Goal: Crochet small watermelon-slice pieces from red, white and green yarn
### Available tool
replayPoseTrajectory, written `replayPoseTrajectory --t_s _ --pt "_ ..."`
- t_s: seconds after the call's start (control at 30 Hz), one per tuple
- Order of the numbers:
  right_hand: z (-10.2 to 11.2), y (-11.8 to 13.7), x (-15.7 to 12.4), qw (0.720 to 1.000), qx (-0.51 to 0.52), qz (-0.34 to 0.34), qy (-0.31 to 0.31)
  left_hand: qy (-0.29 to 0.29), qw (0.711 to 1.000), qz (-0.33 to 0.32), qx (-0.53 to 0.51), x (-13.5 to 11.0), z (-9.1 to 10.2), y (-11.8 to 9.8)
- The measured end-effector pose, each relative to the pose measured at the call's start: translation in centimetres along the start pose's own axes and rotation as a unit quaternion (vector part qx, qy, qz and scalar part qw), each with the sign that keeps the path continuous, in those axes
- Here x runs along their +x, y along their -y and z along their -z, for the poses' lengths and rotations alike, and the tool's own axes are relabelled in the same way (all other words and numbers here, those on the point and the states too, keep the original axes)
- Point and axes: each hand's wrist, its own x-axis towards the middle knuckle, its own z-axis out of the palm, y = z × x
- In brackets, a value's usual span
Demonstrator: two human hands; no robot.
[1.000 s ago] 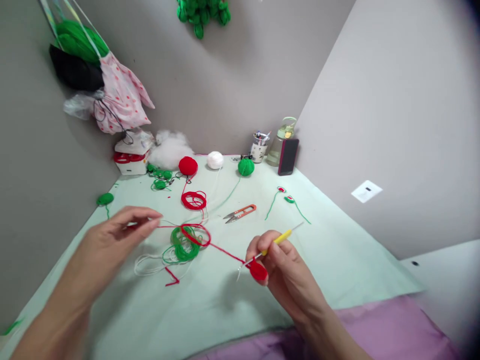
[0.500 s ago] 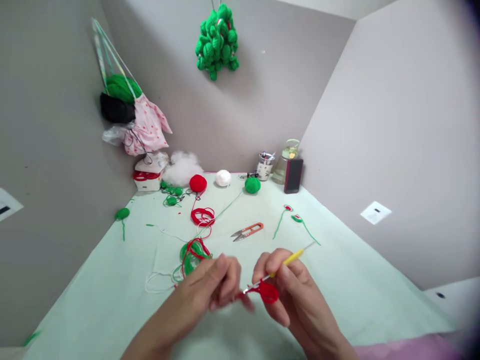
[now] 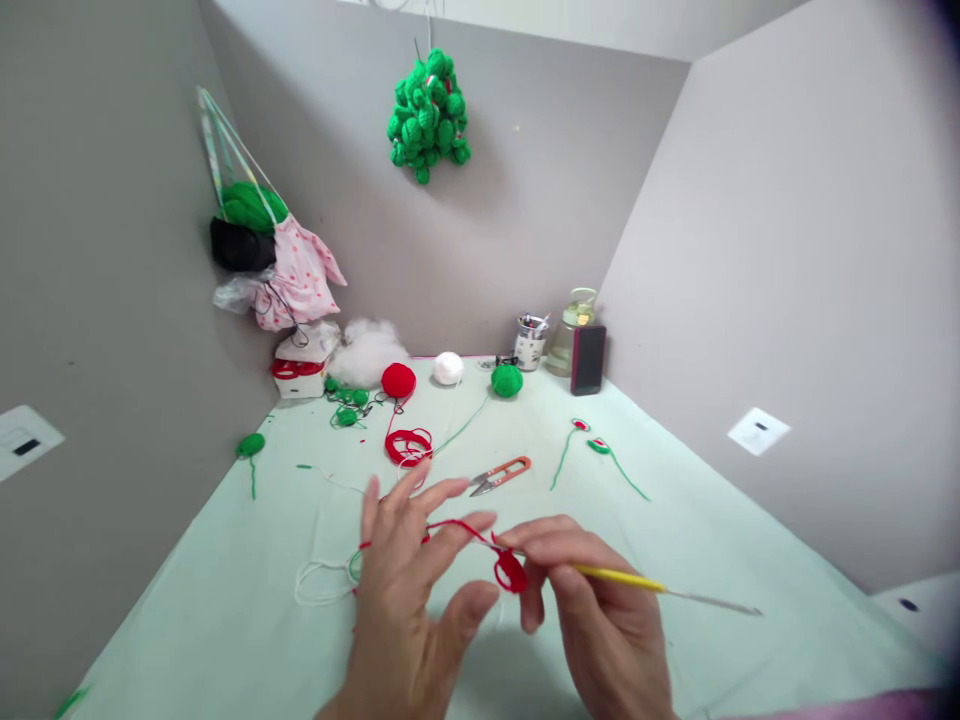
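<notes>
My right hand (image 3: 600,590) is closed around a yellow-handled crochet hook (image 3: 622,577), whose bare metal end points to the right. At the fingertips a small red crochet piece (image 3: 510,571) with an open loop hangs by the hook's working end. To the left, my left hand (image 3: 420,580) has its fingers stretched and spread, the thumb apart. A strand of red yarn (image 3: 457,523) crosses its fingers and leads to the hook. My left hand partly hides the coiled yarn behind it.
Orange-handled thread snips (image 3: 501,476) lie beyond my hands. Red (image 3: 398,380), white (image 3: 448,368) and green yarn balls (image 3: 507,380) stand along the back, near a phone (image 3: 588,360) and a bottle (image 3: 566,340). Two small crocheted pieces with green tails (image 3: 598,446) lie right.
My left hand has opened from curled fingers and spread out, the red strand now across it. My right hand has turned, swinging the hook's free end downward to the right. The view has tilted slightly.
</notes>
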Motion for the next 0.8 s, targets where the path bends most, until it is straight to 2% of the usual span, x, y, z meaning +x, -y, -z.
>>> replayPoseTrajectory --t_s 0.07,0.17,0.27,0.4,0.6,0.67,0.7,0.8 --pt "0.1 0.0 -0.2 0.999 -0.041 0.025 -0.003 0.006 0.995 0.075 -0.06 -0.8 -0.8 0.6" --pt "0.0 0.0 -0.5 0.996 -0.081 0.045 -0.003 0.016 0.957 0.192 -0.217 -1.4 -1.4 0.7" --pt "-0.2 -0.2 -0.7 0.992 -0.1 0.071 0.01 0.004 0.923 0.248 -0.295 -1.4 -1.9 0.4" --pt "-0.2 -0.5 -0.8 0.991 -0.107 0.078 0.008 -0.006 0.91 0.258 -0.326 -1.2 -2.1 0.5" --pt "0.0 -0.3 0.4 0.999 -0.048 0.02 -0.001 0.008 0.916 0.276 -0.291 -1.5 -1.7 1.3" --pt "0.2 -0.2 0.5 0.993 -0.107 0.048 0.016 -0.003 0.929 0.26 -0.263 -1.7 -1.8 1.2" --pt "0.3 -0.2 0.4 0.983 -0.162 0.083 0.033 -0.014 0.934 0.248 -0.255 -1.8 -1.9 1.2" --pt "0.6 -0.5 -0.3 0.924 -0.331 0.181 0.063 -0.023 0.932 0.248 -0.264 -1.9 -2.2 1.2"
